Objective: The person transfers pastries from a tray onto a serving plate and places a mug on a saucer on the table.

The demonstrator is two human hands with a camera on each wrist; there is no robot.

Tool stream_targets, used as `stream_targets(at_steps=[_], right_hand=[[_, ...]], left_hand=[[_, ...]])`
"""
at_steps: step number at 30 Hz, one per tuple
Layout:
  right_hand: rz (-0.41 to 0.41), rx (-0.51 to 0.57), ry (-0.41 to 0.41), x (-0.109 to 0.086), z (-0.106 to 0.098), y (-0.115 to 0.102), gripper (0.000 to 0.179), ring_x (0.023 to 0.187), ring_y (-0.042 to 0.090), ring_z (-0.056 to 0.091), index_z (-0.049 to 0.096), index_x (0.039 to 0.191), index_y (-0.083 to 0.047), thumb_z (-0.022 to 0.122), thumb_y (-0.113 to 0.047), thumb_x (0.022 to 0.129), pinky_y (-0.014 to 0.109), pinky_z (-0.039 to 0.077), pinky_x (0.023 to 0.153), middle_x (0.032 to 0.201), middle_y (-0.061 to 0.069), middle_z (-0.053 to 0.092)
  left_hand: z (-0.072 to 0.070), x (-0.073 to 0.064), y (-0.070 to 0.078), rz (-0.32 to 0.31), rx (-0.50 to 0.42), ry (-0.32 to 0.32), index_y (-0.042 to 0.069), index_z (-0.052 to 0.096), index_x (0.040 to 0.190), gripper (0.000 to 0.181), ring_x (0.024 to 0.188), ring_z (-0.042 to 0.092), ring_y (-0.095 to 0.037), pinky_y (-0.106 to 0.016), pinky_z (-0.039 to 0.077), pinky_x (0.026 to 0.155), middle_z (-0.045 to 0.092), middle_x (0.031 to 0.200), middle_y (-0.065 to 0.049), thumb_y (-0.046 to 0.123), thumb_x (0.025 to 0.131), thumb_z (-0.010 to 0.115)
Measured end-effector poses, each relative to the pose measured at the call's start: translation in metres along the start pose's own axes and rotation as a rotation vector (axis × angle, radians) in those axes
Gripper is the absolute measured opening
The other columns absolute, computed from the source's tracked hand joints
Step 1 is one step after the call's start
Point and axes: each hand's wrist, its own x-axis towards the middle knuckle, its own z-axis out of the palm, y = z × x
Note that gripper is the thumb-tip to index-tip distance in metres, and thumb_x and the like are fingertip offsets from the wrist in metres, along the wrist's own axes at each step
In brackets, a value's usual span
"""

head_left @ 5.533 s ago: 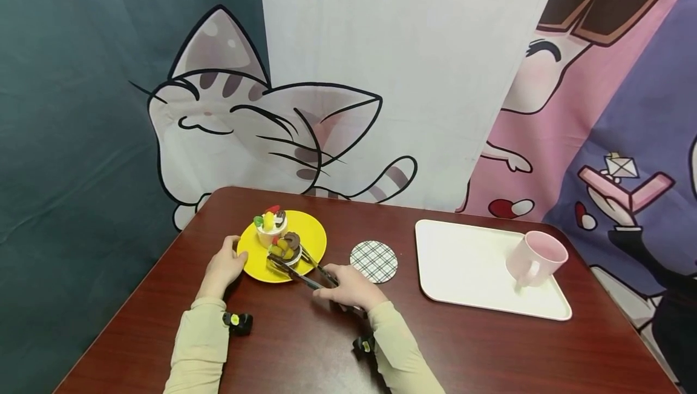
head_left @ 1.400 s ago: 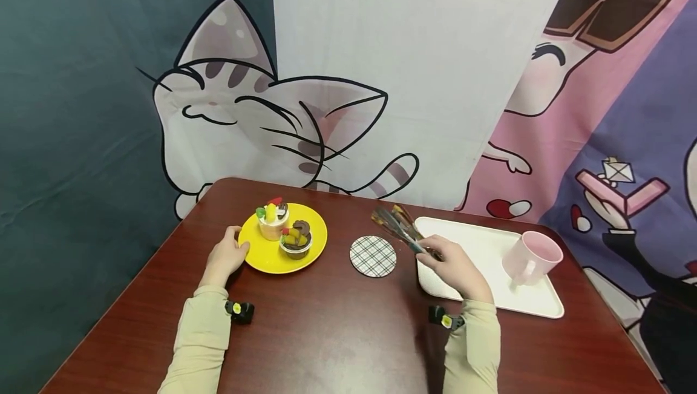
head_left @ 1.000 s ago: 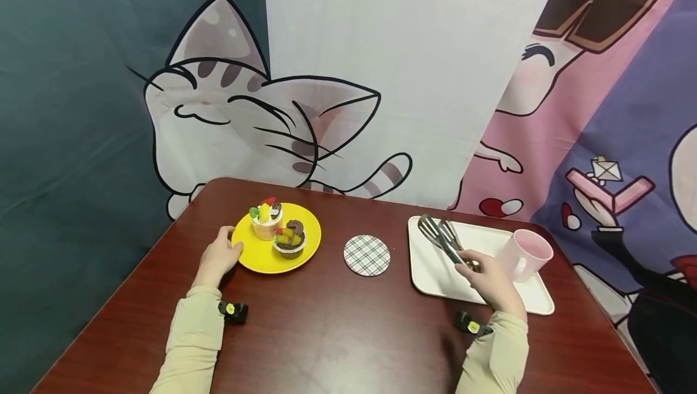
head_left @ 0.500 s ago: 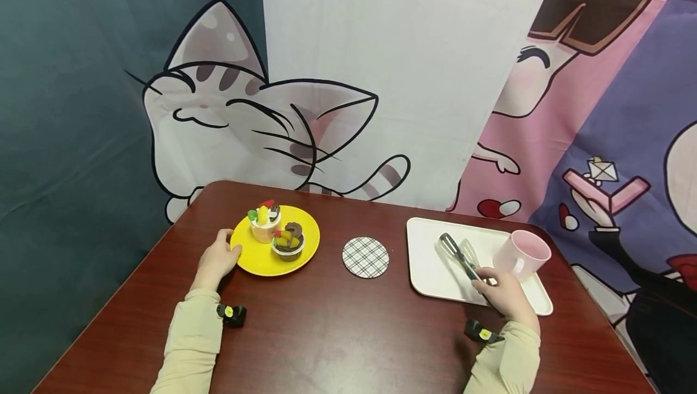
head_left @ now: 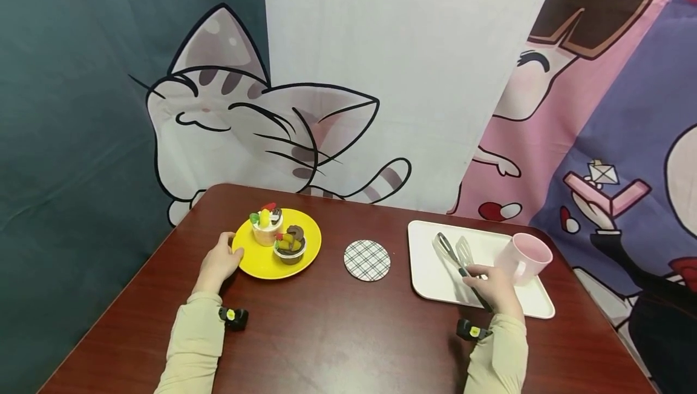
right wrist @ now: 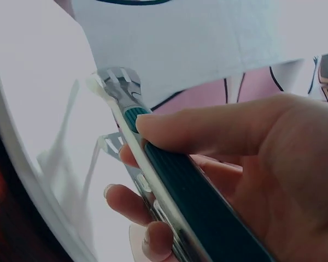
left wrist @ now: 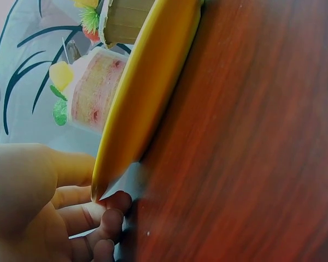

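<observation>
On the left of the table, my left hand (head_left: 220, 261) pinches the near-left rim of a yellow plate (head_left: 255, 265); in the left wrist view, the thumb is above the rim and the curled fingers (left wrist: 112, 218) are below. Two toy cupcakes stand upright on that plate: a pale, fruit-topped cupcake (head_left: 267, 235) and a chocolate-brown cupcake (head_left: 290, 253). My right hand (head_left: 494, 288) grips metal tongs (head_left: 452, 251) with dark green handles (right wrist: 191, 191) low over the white tray (head_left: 427, 273). Nothing is between the tongs' spread ends. Whether they touch the tray, I cannot tell.
A pink mug (head_left: 528, 255) stands on the tray's right side, just beyond my right hand. Between plate and tray lies a round checked coaster (head_left: 367, 260). Behind the brown table (head_left: 337, 333) hangs a printed cloth (head_left: 425, 79).
The tongs were around the chocolate-brown cupcake on the plate. My right hand has carried them rightward, away from it, and lowered them over the tray. My left hand keeps holding the plate.
</observation>
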Motion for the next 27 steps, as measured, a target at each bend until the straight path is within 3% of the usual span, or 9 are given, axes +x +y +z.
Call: stream_targets(at_steps=[5, 13, 27], right_hand=[[0.043, -0.008, -0.025, 0.0, -0.001, -0.003, 0.04, 0.102, 0.042, 0.05, 0.061, 0.109, 0.004, 0.063, -0.015, 0.075, 0.047, 0.039, 0.083, 0.111, 0.029, 0.057], [-0.031, -0.14, -0.044, 0.0, 0.0, -0.007, 0.034, 0.084, 0.03, 0.057, 0.066, 0.101, 0.001, 0.064, -0.013, 0.07, 0.038, 0.042, 0.071, 0.089, 0.019, 0.066], [-0.049, -0.204, -0.018, -0.007, 0.011, -0.003, 0.03, 0.077, 0.025, 0.059, 0.068, 0.098, -0.005, 0.066, -0.016, 0.069, 0.038, 0.043, 0.067, 0.083, 0.012, 0.067]], left_hand=[[0.0, 0.001, -0.001, 0.006, -0.002, 0.004, 0.003, 0.021, 0.136, 0.053, 0.07, 0.045, -0.022, -0.031, 0.035, 0.063, 0.045, 0.084, -0.012, 0.025, 0.092, 0.041], [0.001, 0.0, -0.001, 0.011, -0.001, 0.011, 0.004, 0.022, 0.135, 0.052, 0.067, 0.044, -0.021, -0.03, 0.034, 0.061, 0.045, 0.081, -0.011, 0.025, 0.092, 0.042], [-0.001, -0.005, 0.0, -0.003, -0.007, 0.001, 0.004, 0.022, 0.135, 0.053, 0.07, 0.045, -0.022, -0.031, 0.034, 0.063, 0.045, 0.084, -0.012, 0.024, 0.091, 0.042]])
